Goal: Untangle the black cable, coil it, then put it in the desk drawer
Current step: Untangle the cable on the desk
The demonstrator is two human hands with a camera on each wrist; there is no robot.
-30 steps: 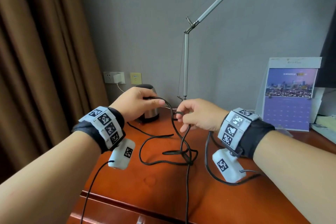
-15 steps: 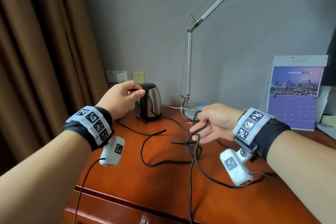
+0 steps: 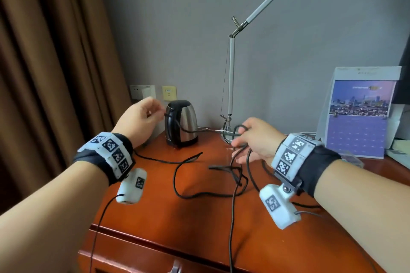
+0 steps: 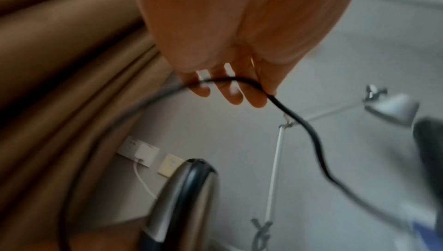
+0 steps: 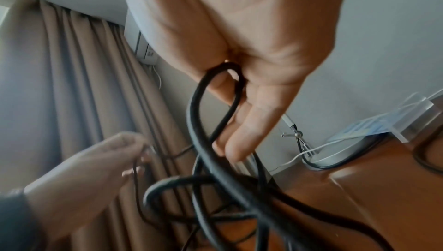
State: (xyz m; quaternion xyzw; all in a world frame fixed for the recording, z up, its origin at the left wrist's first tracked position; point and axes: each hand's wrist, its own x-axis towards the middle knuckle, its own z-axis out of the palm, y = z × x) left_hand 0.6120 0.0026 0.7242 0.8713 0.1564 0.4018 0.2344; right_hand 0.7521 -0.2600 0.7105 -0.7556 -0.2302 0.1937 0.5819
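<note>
Left hand point(image 3: 138, 121), raised in front of the steel and black electric kettle point(image 3: 180, 123), pinches one strand of the thin black rubber cable point(image 3: 199, 194), which runs rightward across the red-brown wooden desk point(image 3: 177, 224) into a tangle. That tangle hangs right under the right hand point(image 3: 255, 139), fingers curled through a loop. So the knot sits nearer the right hand; I judge that spreading the hands sideways draws it out.

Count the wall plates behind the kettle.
2. A white wall plate with a white plug in it sits left, by the curtain; a yellowish wall plate sits just right of it, above the kettle. Others may be hidden.
</note>
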